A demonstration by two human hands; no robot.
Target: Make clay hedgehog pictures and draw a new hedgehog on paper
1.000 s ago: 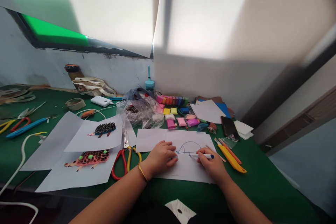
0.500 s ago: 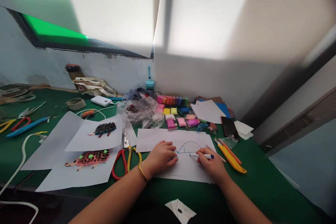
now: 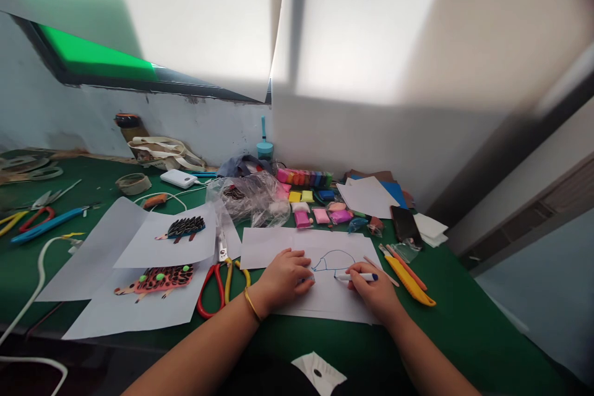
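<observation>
A white sheet of paper (image 3: 266,244) lies on the green table, bearing a blue outline (image 3: 338,252) of a rounded animal-like shape with a pointed left end. My left hand (image 3: 288,278) rests flat on the sheet, fingers spread, left of the drawing. In my right hand (image 3: 374,291) is a white marker (image 3: 355,276) with a dark blue end; its tip touches the paper just below the outline, at a short line. A thin pinkish stick (image 3: 380,271) lies partly behind my right hand.
Scissors with red handles (image 3: 211,297) and yellow-handled pliers (image 3: 239,272) lie left of my forearm. Two hedgehog pictures (image 3: 185,229) are on sheets further left. Several clay packets (image 3: 321,216) sit behind the paper. A yellow cutter (image 3: 411,281) and a dark phone (image 3: 406,226) lie to the right.
The marker tip has moved slightly down, lengthening the short line below the outline. My left hand stays in place.
</observation>
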